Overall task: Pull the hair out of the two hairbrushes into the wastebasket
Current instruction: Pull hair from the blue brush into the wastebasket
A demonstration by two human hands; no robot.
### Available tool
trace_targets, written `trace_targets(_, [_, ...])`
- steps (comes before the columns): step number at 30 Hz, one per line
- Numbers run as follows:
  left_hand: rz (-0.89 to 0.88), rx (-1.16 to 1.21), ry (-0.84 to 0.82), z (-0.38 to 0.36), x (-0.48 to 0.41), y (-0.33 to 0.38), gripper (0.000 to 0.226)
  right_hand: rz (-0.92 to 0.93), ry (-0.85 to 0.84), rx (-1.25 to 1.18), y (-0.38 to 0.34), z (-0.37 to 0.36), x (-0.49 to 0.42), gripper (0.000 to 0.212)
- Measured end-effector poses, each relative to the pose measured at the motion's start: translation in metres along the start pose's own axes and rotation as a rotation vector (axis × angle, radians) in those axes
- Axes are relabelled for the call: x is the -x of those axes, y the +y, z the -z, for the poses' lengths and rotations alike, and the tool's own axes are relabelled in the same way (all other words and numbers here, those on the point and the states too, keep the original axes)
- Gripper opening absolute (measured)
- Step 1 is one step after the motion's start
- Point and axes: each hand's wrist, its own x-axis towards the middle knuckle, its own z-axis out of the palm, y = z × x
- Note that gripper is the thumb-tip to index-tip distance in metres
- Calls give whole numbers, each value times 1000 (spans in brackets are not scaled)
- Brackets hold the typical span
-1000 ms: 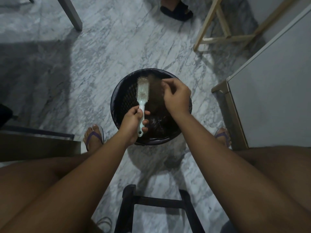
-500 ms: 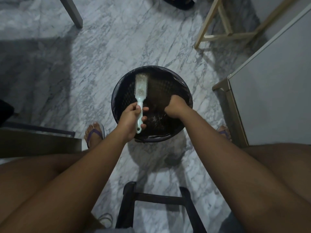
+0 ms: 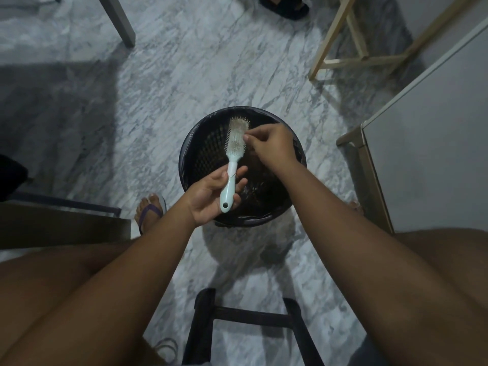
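Note:
A pale mint hairbrush [image 3: 234,149] is held over the black wastebasket [image 3: 196,143], bristles up, with a thin grey layer of hair matted on its head. My left hand [image 3: 211,195] grips its handle from below. My right hand [image 3: 272,143] is at the right edge of the brush head, with thumb and fingertips pinched together against the bristles. Dark clumps of hair lie at the bottom of the wastebasket. Only one hairbrush is in view.
The wastebasket stands on a marble floor between my feet in purple flip-flops [image 3: 150,210]. A black stool frame [image 3: 250,318] is in front of me. A white cabinet [image 3: 427,143] stands on the right, wooden frame legs [image 3: 343,48] at the back right, and a grey table leg [image 3: 116,19] at the back left.
My right hand dropped a clump of hair down into the wastebasket, then rose back to the brush head. My left hand tilted the brush slightly to the right.

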Motion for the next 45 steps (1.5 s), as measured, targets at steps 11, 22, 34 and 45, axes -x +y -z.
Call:
trace_targets(11, [-82, 91, 179, 10, -6, -2, 40, 269, 578, -305, -3, 17, 8, 9])
trace_targets(22, [-93, 6, 152, 9, -2, -4, 41, -258, -219, 411, 10, 19, 21, 45])
trace_targets(34, [8, -174, 51, 6, -2, -10, 44, 47, 91, 28, -1, -6, 4, 43])
trace_targets(45, [-2, -147, 134, 15, -1, -16, 40, 193, 178, 50, -7, 5, 2, 9])
